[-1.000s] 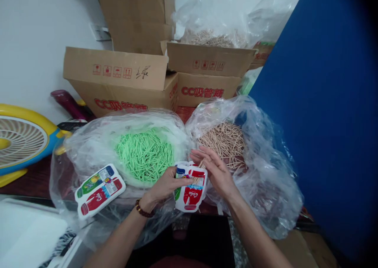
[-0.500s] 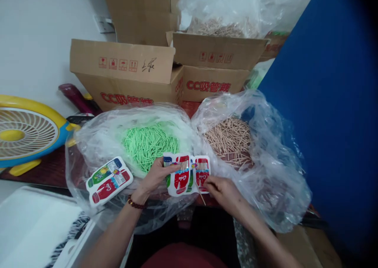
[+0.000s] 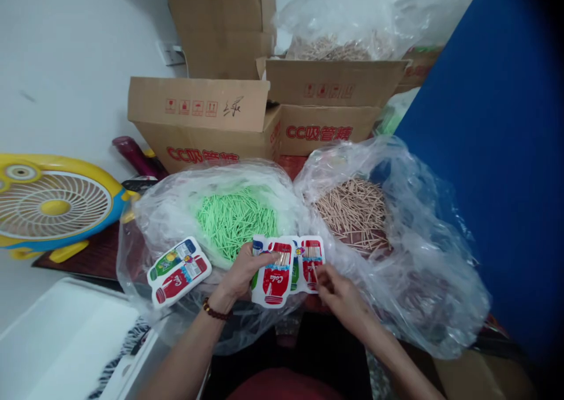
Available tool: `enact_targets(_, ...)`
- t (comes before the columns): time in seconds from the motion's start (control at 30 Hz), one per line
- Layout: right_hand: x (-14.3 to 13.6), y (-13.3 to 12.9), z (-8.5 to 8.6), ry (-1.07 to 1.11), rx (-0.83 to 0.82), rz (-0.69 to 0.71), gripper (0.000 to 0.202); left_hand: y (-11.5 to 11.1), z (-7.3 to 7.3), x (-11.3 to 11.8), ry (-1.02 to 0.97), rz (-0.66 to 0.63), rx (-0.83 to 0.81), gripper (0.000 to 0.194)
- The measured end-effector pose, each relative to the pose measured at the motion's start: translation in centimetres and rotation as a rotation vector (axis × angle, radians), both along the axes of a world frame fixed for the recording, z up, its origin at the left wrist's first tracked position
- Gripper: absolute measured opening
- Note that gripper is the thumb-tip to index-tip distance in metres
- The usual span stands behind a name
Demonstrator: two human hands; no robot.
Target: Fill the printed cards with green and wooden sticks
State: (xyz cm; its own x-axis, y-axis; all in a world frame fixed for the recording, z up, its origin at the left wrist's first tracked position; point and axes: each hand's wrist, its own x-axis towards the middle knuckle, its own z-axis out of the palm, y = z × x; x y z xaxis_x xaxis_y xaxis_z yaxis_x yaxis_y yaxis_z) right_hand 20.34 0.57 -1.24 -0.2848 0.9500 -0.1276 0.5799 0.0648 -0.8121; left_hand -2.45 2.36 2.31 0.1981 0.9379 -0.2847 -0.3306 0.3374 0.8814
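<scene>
Bottle-shaped cola packets (image 3: 277, 279), red, green and white with tan sticks showing in their windows, are pinched in my left hand (image 3: 242, 272), its thumb on top. My right hand (image 3: 339, 291) is at the right edge of the packets, fingers closed around what looks like a thin tan stick at the right red packet. Behind them lie green sticks (image 3: 235, 218) in a clear plastic bag and tan sticks (image 3: 355, 212) in another. Another group of packets (image 3: 180, 272) rests on the bag to the left.
Open cardboard boxes (image 3: 202, 135) stand behind the bags. On the left are a yellow and blue fan (image 3: 61, 203), a dark red bottle (image 3: 136, 156) and a white bin (image 3: 53, 335). A blue panel (image 3: 480, 153) rises at the right.
The view has shifted, so things appear further right. The left packet in my left hand has tilted and sits lower over the right one. The stick below the packets no longer shows there.
</scene>
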Motion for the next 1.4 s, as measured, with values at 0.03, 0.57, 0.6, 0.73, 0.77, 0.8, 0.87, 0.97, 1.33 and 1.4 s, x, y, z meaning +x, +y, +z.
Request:
enact_targets(0.03,0.2,0.4,0.8,0.124,-0.005,-0.046,0.028,-0.1,0.0,0.1,-0.009,-0.008,0.001,0.025)
enact_targets(0.57,-3.6,4.1,7.1,0.893,0.219,-0.263,0.016,-1.0,-0.4,1.3,0.109,-0.177,0.136,0.019)
enact_targets(0.6,-3.6,4.1,7.0,0.889,0.221,-0.264,0.016,-1.0,-0.4,1.3,0.113,-0.183,0.136,0.018)
enact_targets(0.73,-3.3,4.1,7.0,0.896,0.244,-0.263,0.014,-1.0,-0.3,1.2,0.129,-0.187,0.147,0.019)
enact_targets(0.77,-3.2,4.1,7.0,0.901,0.254,-0.266,0.014,-1.0,-0.2,1.2,0.133,-0.188,0.150,0.019)
enact_targets(0.8,-3.1,4.1,7.1,0.906,0.262,-0.269,0.014,-1.1,-0.2,1.2,0.137,-0.190,0.152,0.020)
enact_targets(0.87,-3.0,4.1,7.0,0.915,0.256,-0.269,0.014,-1.1,-0.2,1.2,0.147,-0.192,0.153,0.021)
enact_targets(0.97,-3.0,4.0,6.7,0.916,0.208,-0.250,0.015,-1.0,-0.2,1.2,0.150,-0.197,0.153,0.023)
enact_targets(1.33,-4.2,3.3,4.0,0.661,0.181,-0.194,0.011,-0.4,-0.6,2.3,0.033,-0.104,0.104,0.021)
enact_targets(1.4,-3.9,3.4,4.0,0.568,0.249,-0.096,0.013,-0.3,-0.8,2.5,0.033,-0.076,0.098,0.020)
